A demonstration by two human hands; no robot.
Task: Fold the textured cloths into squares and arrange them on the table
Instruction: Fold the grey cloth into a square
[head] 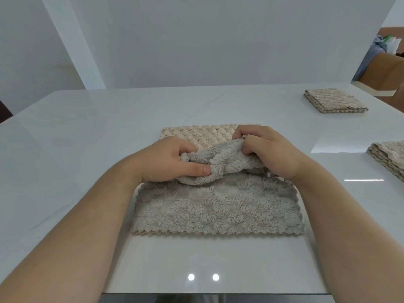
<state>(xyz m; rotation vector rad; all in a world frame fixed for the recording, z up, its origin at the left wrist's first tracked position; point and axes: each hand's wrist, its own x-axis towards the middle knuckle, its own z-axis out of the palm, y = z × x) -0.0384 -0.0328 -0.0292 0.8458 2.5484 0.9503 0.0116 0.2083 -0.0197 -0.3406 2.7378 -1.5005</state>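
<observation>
A beige-grey textured cloth (216, 206) lies spread on the white table (87, 132) in front of me, fluffy side up, its bubbled side showing at the far edge. My left hand (168, 159) and my right hand (269, 149) each grip a bunched part of the cloth's middle, lifted a little off the table. A folded square cloth (334, 100) lies at the far right. A stack of cloths (389, 156) sits at the right edge, partly cut off.
White partition walls stand behind the table. Through a gap at the far right a wooden piece of furniture (384, 68) with some items shows. The table's near edge runs just below my forearms.
</observation>
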